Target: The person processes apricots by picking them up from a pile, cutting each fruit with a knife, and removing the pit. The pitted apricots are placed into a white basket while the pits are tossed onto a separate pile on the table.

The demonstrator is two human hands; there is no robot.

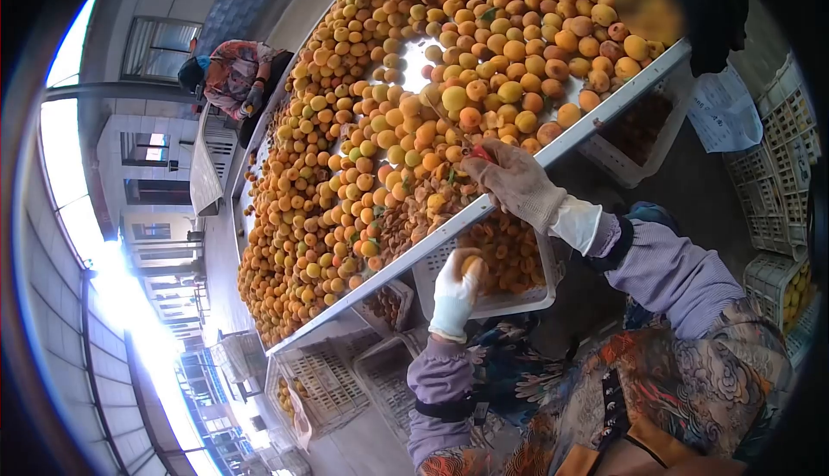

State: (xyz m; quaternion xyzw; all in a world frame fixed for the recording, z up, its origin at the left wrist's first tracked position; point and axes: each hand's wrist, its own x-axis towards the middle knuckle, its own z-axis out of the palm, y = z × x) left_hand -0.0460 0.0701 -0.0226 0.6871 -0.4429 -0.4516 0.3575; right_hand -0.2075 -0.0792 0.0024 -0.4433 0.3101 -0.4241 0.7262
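My left hand (457,290), in a white glove, is closed around an apricot (471,263). It hovers over a white crate (542,300) that holds a heap of opened orange apricot pieces (505,256). My right hand (521,184) wears a soiled glove and grips a small red-handled tool (484,155) at the table's metal edge (596,122). What the tool's working end looks like is unclear. Past my right hand, whole apricots (371,143) cover the table, with a pile of brownish scraps (413,218) near the edge.
Across the table a person (229,79) in a patterned top and dark gloves works. Below the edge stand a crate of dark bits (389,305) and a pale crate (328,378). Stacked crates (777,165) and a sheet of paper (725,111) are on the right.
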